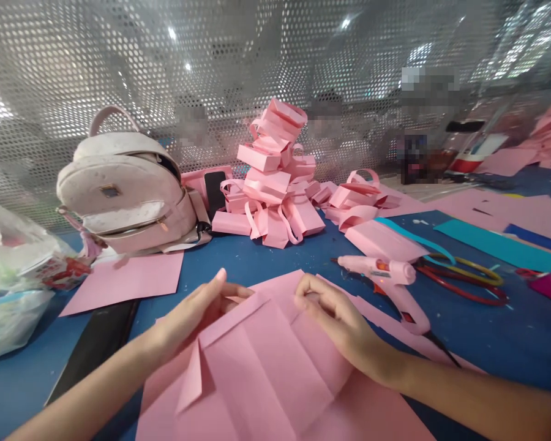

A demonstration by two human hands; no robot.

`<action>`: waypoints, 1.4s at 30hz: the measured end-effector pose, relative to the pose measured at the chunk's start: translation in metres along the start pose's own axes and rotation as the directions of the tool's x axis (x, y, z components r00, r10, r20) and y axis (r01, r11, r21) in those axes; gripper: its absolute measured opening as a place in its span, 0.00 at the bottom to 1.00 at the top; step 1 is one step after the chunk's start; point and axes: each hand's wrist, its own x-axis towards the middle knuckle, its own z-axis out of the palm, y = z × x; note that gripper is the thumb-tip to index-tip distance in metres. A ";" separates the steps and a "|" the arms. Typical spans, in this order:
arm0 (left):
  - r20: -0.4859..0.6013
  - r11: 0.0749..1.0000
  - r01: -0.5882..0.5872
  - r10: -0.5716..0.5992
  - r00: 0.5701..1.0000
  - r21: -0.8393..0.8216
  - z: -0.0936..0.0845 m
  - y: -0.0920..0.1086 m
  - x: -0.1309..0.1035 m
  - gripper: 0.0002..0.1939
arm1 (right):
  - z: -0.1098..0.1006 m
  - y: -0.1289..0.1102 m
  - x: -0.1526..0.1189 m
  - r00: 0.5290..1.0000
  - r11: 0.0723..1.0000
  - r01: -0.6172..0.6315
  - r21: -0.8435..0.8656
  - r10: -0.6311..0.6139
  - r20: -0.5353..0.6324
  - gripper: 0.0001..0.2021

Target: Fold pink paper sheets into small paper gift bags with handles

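Observation:
A folded sheet of pink paper (275,361) with several creases and a narrow flap along its far left edge lies in front of me, over a larger pink sheet. At that flap, my left hand (204,309) curls its fingers around the far edge, with the thumb raised off the paper. My right hand (337,318) pinches the far right edge, thumb against bent fingers. Some fingertips of both hands are hidden by the paper. Just beyond my right hand lies a pink hot glue gun (386,272), its nozzle pointing left.
Folded pink paper bags (269,184) are piled at the back, beside a phone (215,193) and a pale pink backpack (123,190). Plastic bags (16,269) sit at left, near a black flat object (94,343). Scissors (461,282) and blue strips (496,245) lie at right. A perforated metal screen (239,55) stands behind.

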 end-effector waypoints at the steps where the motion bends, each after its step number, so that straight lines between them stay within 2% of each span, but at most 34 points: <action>1: 0.006 1.000 0.002 -0.002 1.000 -0.009 -0.006 0.006 -0.004 0.30 | 0.000 0.001 0.000 0.999 1.000 0.018 -0.008 -0.018 -0.042 0.15; 4: -0.013 0.999 0.013 -0.012 1.000 0.042 -0.024 0.014 -0.014 0.26 | 0.000 0.003 0.001 0.988 0.999 0.031 -0.044 -0.038 -0.147 0.14; 7: -0.033 0.993 0.072 -0.069 0.997 0.091 -0.038 0.009 -0.018 0.21 | 0.000 0.003 0.003 0.973 0.996 0.014 -0.085 -0.033 -0.229 0.14; 11: 0.129 0.989 0.110 -0.123 0.984 0.103 -0.039 0.002 -0.015 0.21 | 0.000 0.005 0.005 0.956 0.996 0.009 -0.089 -0.034 -0.291 0.15; 13: 0.154 0.988 0.106 -0.123 0.980 0.112 -0.035 0.001 -0.013 0.18 | -0.001 0.007 0.006 0.955 0.998 -0.001 -0.069 -0.020 -0.297 0.15; 16: 0.109 0.988 0.093 -0.107 0.988 0.125 -0.029 0.001 -0.012 0.17 | -0.003 0.011 0.009 0.961 0.998 -0.021 -0.060 0.004 -0.276 0.16; 23: 0.028 0.962 0.081 -0.091 0.995 0.259 -0.033 -0.003 -0.010 0.17 | -0.007 0.008 0.016 0.980 0.998 0.018 -0.052 -0.028 -0.198 0.17; 27: 0.003 0.938 0.017 -0.019 1.000 0.347 -0.031 -0.003 -0.010 0.15 | -0.006 0.005 0.015 0.989 1.000 -0.003 -0.011 0.001 -0.149 0.17; 30: 0.007 0.918 -0.044 0.044 0.999 0.394 -0.028 -0.001 -0.008 0.17 | -0.006 0.005 0.015 0.987 1.000 -0.011 -0.003 0.011 -0.158 0.19; 35: 0.004 0.791 -0.202 0.245 0.969 0.578 -0.028 0.003 -0.005 0.30 | -0.006 0.004 0.017 0.976 0.999 0.010 -0.039 -0.019 -0.215 0.21; 38: -0.033 0.705 -0.206 0.310 0.950 0.679 -0.028 0.005 -0.006 0.38 | -0.006 0.004 0.018 0.972 0.998 0.035 -0.044 -0.044 -0.230 0.20; 42: -0.044 0.643 -0.184 0.321 0.946 0.743 -0.028 0.008 -0.008 0.39 | -0.006 0.005 0.017 0.974 0.999 0.036 -0.025 -0.041 -0.225 0.20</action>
